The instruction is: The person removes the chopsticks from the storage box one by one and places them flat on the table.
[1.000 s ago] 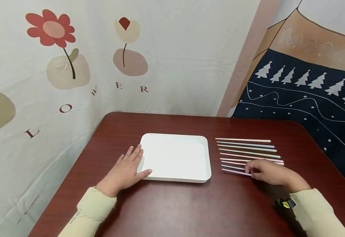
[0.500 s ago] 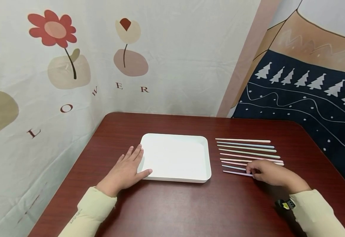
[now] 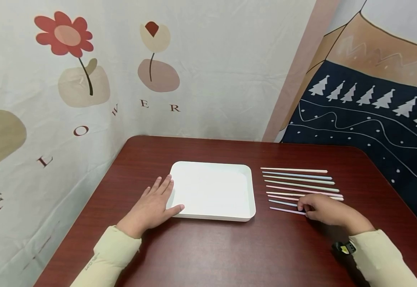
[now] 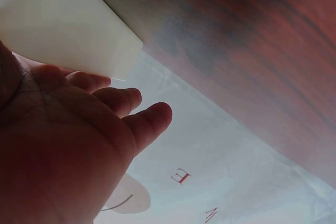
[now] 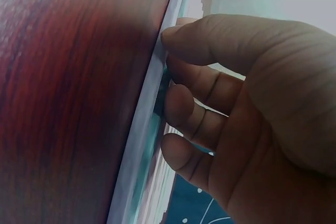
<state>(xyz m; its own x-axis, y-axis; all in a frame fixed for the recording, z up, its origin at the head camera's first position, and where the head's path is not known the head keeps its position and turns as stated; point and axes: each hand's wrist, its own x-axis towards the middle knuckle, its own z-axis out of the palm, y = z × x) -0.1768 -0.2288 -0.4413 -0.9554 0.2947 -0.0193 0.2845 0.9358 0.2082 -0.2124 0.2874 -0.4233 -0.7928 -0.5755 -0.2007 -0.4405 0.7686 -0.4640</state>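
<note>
My left hand (image 3: pixel 153 207) rests on the left edge of a white rectangular tray (image 3: pixel 208 218), its fingers spread and straight. The left wrist view shows that palm and several fingers beside the tray's pale side wall (image 4: pixel 79 30). At the right, my right hand (image 3: pixel 328 208) pinches a lavender chopstick (image 3: pixel 285 210), the nearest one in a row. In the right wrist view the thumb (image 5: pixel 184 40) lies against this chopstick (image 5: pixel 142 114), with the other fingers curled behind it. The chopstick still lies low over the table; the hand hides its thicker end.
Several pastel chopsticks, among them a blue one (image 3: pixel 298 175) and a green one (image 3: pixel 301 185), lie roughly parallel to the right of the tray. They rest on a dark red-brown table (image 3: pixel 222 251). A printed cloth (image 3: pixel 222 87) hangs behind it.
The lavender chopstick has shifted slightly toward the person and to the right, with my right hand on it. My left hand and the tray stay in place.
</note>
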